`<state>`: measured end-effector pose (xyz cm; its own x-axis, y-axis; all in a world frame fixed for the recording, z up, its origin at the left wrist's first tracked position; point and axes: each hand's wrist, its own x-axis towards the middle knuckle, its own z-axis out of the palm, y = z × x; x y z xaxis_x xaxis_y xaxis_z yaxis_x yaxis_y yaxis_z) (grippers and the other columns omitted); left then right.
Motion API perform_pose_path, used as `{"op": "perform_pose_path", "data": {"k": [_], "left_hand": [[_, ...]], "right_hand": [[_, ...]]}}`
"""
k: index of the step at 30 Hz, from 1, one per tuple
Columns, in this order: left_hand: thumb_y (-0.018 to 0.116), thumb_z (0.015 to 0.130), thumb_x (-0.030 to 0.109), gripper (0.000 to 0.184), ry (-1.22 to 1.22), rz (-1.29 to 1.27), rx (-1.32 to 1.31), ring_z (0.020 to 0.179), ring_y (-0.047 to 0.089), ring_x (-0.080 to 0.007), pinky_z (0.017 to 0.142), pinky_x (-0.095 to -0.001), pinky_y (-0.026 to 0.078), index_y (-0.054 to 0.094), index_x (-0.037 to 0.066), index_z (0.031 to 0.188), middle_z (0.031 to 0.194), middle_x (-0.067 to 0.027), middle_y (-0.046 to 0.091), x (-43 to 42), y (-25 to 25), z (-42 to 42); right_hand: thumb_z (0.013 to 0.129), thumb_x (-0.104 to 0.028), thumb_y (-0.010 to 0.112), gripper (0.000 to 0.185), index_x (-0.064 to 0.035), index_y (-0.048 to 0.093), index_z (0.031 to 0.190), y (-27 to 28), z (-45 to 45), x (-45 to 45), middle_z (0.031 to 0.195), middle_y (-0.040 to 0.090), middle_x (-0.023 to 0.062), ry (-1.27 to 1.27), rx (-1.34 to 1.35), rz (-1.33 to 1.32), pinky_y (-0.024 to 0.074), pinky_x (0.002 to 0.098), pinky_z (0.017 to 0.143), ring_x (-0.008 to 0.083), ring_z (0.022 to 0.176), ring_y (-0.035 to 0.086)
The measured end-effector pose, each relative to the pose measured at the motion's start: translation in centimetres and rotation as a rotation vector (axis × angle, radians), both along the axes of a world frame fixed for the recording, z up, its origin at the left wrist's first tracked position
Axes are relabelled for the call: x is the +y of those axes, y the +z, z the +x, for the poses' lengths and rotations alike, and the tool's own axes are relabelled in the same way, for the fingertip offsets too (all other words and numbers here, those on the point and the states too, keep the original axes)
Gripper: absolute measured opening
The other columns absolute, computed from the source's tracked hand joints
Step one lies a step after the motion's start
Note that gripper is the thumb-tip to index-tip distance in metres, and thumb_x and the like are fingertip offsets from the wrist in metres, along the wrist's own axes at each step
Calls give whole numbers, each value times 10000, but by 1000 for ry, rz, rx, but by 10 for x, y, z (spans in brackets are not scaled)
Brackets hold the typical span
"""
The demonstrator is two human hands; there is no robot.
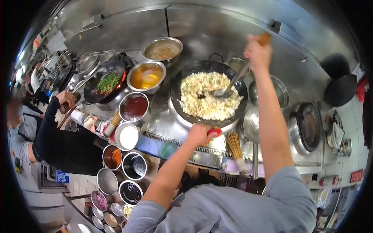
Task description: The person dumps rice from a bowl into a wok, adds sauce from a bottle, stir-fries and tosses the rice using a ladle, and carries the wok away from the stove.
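Note:
A black wok (178,112) full of fried rice (202,87) sits on the burner in front of me. Closed at its near rim is my left hand (199,134), around what looks like the wok's handle with a red and yellow cover (214,132); the fingers partly hide it. My right hand (258,54), raised over the far right side, grips the wooden-ended handle of a long metal ladle (237,75). The ladle's head rests in the rice, right of the wok's middle. Dark bits show in the rice beside it.
Left of the wok stand bowls of amber liquid (147,76) and dark red sauce (134,106). A bamboo brush (235,149) and a perforated skimmer (251,124) lie to the right. A co-worker's hand (67,99) is by another wok with greens (108,82).

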<state>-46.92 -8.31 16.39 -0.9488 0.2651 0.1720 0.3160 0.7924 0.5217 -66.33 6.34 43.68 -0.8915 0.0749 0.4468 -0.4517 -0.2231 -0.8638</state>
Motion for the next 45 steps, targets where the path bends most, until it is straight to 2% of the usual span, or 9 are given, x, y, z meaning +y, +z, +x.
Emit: {"op": "perform_pose_path", "data": {"k": [3, 17, 25, 29, 32, 35, 37, 42, 45], "left_hand": [[558, 878, 573, 513, -22, -97, -52, 814, 653, -307, 770, -446, 445, 717, 91, 807, 801, -125, 687, 0, 2, -2], [608, 849, 554, 481, 35, -53, 125, 754, 652, -300, 705, -439, 494, 681, 93, 732, 720, -106, 656, -2, 3, 4], [627, 840, 545, 465, 13, -89, 44, 753, 652, -317, 709, -443, 507, 673, 95, 730, 712, -129, 648, -2, 11, 3], [592, 854, 580, 506, 19, -114, -15, 780, 651, -325, 738, -437, 511, 679, 93, 750, 762, -133, 668, -3, 6, 2], [598, 850, 583, 522, 27, -13, 3, 779, 645, -339, 734, -443, 509, 675, 76, 757, 769, -145, 666, -5, 16, 2], [637, 833, 559, 501, -4, 77, 37, 760, 634, -365, 708, -453, 500, 669, 65, 754, 761, -171, 654, -13, 8, -3], [661, 829, 521, 464, -18, 55, -55, 745, 628, -375, 697, -455, 495, 663, 65, 742, 756, -173, 650, -12, 8, 0], [630, 851, 525, 465, -31, 124, -22, 798, 634, -357, 721, -456, 502, 671, 67, 783, 788, -156, 660, -15, 1, -1], [637, 844, 526, 461, -13, -60, -100, 807, 637, -356, 720, -451, 506, 673, 71, 779, 786, -155, 661, -12, 14, 0]], "right_hand": [[938, -144, 623, 355, -134, 408, 655, -71, -3, -23, 516, 381, -61, -55, 125, 50, 287, 253, 385, 68, 389, 345], [959, -146, 600, 372, -170, 402, 646, -8, 43, 9, 525, 372, -83, 171, -83, 53, 267, 250, 384, 44, 399, 322], [926, -67, 619, 330, -90, 429, 657, -23, 124, -44, 555, 486, -18, 87, 348, 166, 359, 243, 478, 63, 501, 456], [908, -136, 666, 325, -92, 467, 655, -108, 55, -38, 603, 465, -31, -19, 295, 233, 361, 249, 529, 83, 570, 458], [934, -128, 627, 296, -92, 484, 678, -17, 76, 13, 536, 431, -48, 215, 9, 2, 320, 243, 441, 77, 450, 403], [934, -55, 603, 341, -87, 415, 650, -15, 142, 22, 560, 386, -54, -334, -207, 383, 265, 255, 439, 61, 471, 334], [922, -23, 604, 351, -88, 392, 650, -106, 108, 16, 563, 378, -59, -66, 295, 198, 277, 245, 472, 54, 510, 335], [898, -44, 654, 344, -77, 427, 642, -41, 167, -11, 565, 448, -46, 70, 163, -22, 306, 236, 489, 42, 528, 400], [882, -97, 658, 320, -67, 459, 633, -109, 107, -19, 545, 468, -6, -221, 492, 424, 336, 276, 450, 87, 463, 420]]}}
